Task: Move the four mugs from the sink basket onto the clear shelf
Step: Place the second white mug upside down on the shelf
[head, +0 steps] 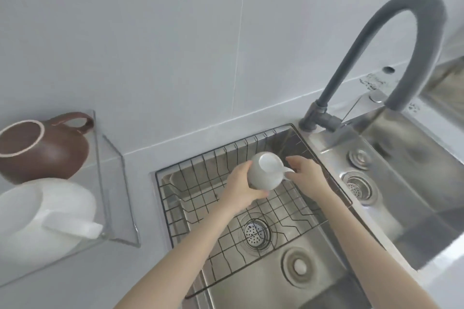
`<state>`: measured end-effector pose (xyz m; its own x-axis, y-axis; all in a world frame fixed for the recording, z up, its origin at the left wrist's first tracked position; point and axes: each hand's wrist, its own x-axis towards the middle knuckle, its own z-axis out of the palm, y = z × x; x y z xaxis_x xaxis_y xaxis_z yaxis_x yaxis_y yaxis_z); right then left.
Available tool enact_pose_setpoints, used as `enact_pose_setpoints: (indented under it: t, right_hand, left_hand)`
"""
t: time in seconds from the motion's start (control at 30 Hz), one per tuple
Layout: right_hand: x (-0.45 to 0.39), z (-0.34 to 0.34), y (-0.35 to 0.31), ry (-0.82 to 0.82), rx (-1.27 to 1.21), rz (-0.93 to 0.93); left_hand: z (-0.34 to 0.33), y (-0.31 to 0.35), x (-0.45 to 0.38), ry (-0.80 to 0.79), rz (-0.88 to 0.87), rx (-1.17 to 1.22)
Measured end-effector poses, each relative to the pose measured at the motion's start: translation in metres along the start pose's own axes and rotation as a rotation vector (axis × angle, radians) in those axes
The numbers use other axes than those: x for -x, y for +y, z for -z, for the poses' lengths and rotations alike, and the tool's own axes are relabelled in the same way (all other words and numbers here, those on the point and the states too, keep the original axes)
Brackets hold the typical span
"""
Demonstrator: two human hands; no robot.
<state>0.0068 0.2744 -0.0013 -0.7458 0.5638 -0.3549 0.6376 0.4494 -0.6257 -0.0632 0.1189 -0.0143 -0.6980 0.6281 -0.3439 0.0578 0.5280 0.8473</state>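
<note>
While the left hand (242, 184) is wrapping the glossy, breakable white mug (263, 170), the right hand (305, 170) is pinching its handle, the surest hold.

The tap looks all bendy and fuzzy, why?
In the head view, the wide lens bends the tap near the edge, and it looks smeared. The white mug held in the left hand looks sharper; the right hand touches its handle.

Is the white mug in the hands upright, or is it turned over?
Turned over and tilted. The white mug shows its flat base toward the camera; the left hand grips its body, and the right hand is at the handle.
</note>
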Motion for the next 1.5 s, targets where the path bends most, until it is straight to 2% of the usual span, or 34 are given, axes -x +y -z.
enact_pose_setpoints:
  t: [0.17,0.4,0.53,0.67,0.9,1.1,1.27,1.5]
  right_hand:
    - [-0.024,-0.018,0.030,-0.009,0.012,-0.049]
    - [-0.029,-0.024,0.038,0.138,-0.019,-0.026]
    - [-0.022,-0.016,0.033,0.151,-0.020,-0.016]
    - [-0.006,-0.006,0.018,0.203,-0.041,0.015]
    - [0.047,0.018,-0.044,0.235,-0.095,0.180]
    - [0.110,0.017,-0.133,0.185,-0.170,0.392]
    - [0.164,-0.018,-0.210,0.116,-0.214,0.562]
    - [0.223,-0.106,-0.290,-0.053,-0.162,0.707]
  left_hand:
    - [-0.030,-0.011,-0.038,0.047,-0.017,0.002]
    - [-0.047,-0.025,-0.050,0.157,0.029,0.153]
    - [-0.043,-0.021,-0.046,0.141,0.052,0.175]
    - [-0.027,-0.009,-0.033,0.137,0.004,0.157]
    - [0.036,0.019,0.020,0.199,-0.080,0.144]
    - [0.115,0.042,0.102,0.403,-0.169,0.092]
    - [0.186,0.038,0.185,0.606,-0.196,0.055]
    - [0.266,-0.020,0.277,0.750,-0.069,0.051]
